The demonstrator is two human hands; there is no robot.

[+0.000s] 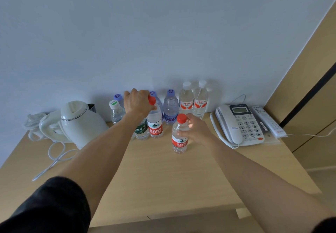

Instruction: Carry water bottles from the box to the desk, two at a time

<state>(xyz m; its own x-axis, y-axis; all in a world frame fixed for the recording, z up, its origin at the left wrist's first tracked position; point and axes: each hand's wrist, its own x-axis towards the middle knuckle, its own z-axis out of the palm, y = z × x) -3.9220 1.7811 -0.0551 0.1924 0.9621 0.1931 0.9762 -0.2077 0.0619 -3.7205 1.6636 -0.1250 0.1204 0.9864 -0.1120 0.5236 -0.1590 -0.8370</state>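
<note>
Head view. Wooden table [163, 178] against a pale wall.

Right hand [197, 130]: fingers wrapped around the shoulder of a red-capped bottle [179, 136], which stands upright on the table, alone, nearer than the rest.

Left hand [138, 103]: reaches farther back, fingers curled over the neck of a second red-capped bottle [154, 123], just below its cap. That bottle stands upright in the cluster by the wall. Whether the grip is tight I cannot tell.

Touching its left side, a green-labelled bottle [141, 131], partly behind the left forearm. Far row at the wall: purple-capped bottles [170, 109], and to their right two white-capped bottles [192, 102] side by side.

Left of the cluster: white kettle [80, 122], its cord [54, 156] trailing toward the near left. Right: desk telephone [241, 123], a remote control [269, 122] just beside it.
</note>
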